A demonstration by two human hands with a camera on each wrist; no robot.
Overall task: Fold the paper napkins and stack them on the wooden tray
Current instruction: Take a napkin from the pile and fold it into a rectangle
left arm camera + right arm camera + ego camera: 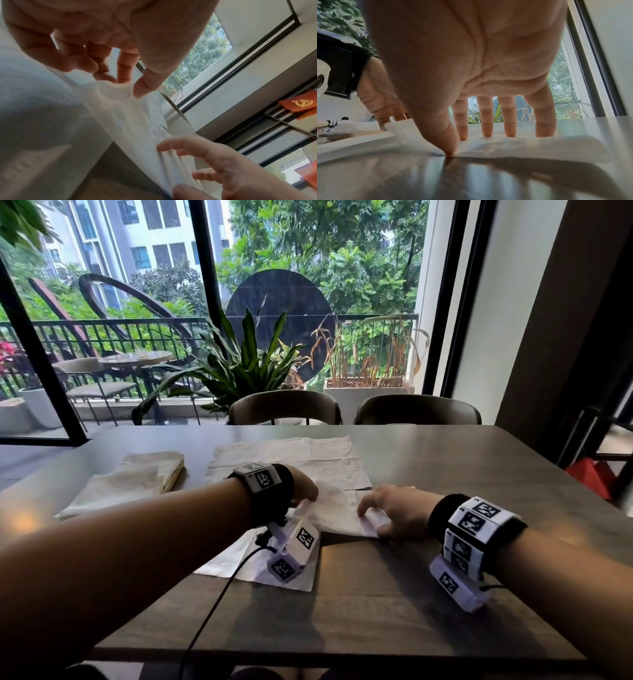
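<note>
A white paper napkin [339, 513] lies in the middle of the grey table [462, 474]. My left hand [308, 498] pinches its left edge between thumb and fingers and holds it a little off the table; the left wrist view shows the pinch [130, 86]. My right hand [376, 517] presses the napkin's right part flat with straight fingers [487, 129], its thumb tip at the near edge. A second napkin [301, 460] is spread out behind, and a third [236, 559] lies under my left wrist. Folded napkins [137, 481] are stacked at the left with a tan edge [177, 478] beneath, possibly the wooden tray.
Two dark chairs [284, 405] [418, 409] stand at the table's far side before a large window. A black cable [219, 594] runs from my left wrist over the near table edge. Something red [589, 477] sits beyond the table's right edge.
</note>
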